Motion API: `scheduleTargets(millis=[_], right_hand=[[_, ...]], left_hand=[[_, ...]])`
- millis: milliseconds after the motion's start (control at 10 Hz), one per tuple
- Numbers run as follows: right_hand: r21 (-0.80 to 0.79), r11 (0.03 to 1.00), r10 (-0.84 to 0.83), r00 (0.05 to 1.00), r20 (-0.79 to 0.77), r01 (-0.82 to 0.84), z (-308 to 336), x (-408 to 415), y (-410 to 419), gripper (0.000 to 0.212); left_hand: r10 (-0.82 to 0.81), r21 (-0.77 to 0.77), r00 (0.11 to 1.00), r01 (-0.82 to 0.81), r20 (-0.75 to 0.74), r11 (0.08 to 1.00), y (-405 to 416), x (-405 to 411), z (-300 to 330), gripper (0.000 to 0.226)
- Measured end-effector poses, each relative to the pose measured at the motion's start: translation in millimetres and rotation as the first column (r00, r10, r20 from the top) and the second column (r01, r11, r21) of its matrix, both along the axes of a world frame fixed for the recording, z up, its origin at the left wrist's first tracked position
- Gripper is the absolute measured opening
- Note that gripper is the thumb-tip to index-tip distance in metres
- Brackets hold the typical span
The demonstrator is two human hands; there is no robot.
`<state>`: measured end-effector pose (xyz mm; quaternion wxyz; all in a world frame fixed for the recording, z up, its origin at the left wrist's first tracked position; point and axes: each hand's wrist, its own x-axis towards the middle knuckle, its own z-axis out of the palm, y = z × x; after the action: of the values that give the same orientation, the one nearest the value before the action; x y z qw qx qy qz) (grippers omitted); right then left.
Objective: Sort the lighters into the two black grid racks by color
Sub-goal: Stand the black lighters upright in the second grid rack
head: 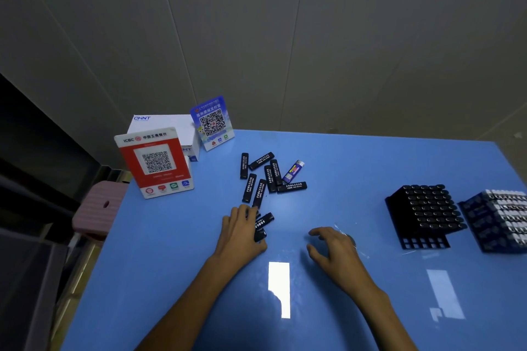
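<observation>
Left hand (pixel 242 232) curled round a few black lighters (pixel 263 226), long axes pointing up-right. Right hand (pixel 332 246) relaxed, holding nothing, nearer the black rack (pixel 422 214) well off right.

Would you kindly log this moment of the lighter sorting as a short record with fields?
left hand: grips black lighters on the blue table
right hand: fingers spread, holds nothing
loose pile: black lighters, one blue lighter beside them
black rack: nearly full, empty cells at its near edge
blue rack: partly out of frame
</observation>
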<state>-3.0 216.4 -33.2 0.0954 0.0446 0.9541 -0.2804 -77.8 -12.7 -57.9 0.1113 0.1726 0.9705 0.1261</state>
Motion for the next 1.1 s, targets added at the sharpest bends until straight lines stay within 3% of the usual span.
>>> scheduleTargets(millis=[100,300,600,800,1100], right_hand=[[-0.005,1.000,-0.001,1.000,0.004,0.001,1,2,1,0.032],[-0.019,1.000,0.000,1.000,-0.018,-0.001,0,8,3,0.030],[-0.031,0.999,-0.010,1.000,-0.016,0.009,-1,6,5,0.030],[-0.043,0.999,-0.014,1.000,-0.013,0.014,-2,2,8,0.029],[-0.042,0.999,-0.029,1.000,0.007,0.029,-1,-4,7,0.029]], left_hand=[[-0.033,-0.079,0.999,0.036,0.038,0.996,13,-5,5,0.064],[-0.106,-0.067,0.994,0.108,0.038,0.992,17,-3,-1,0.031],[-0.147,-0.064,0.989,0.148,0.024,0.987,12,-6,-2,0.026],[-0.067,0.010,0.997,0.066,0.047,0.998,3,-14,5,0.027],[0.131,0.109,0.990,-0.124,-0.055,0.986,-12,-50,17,0.027]])
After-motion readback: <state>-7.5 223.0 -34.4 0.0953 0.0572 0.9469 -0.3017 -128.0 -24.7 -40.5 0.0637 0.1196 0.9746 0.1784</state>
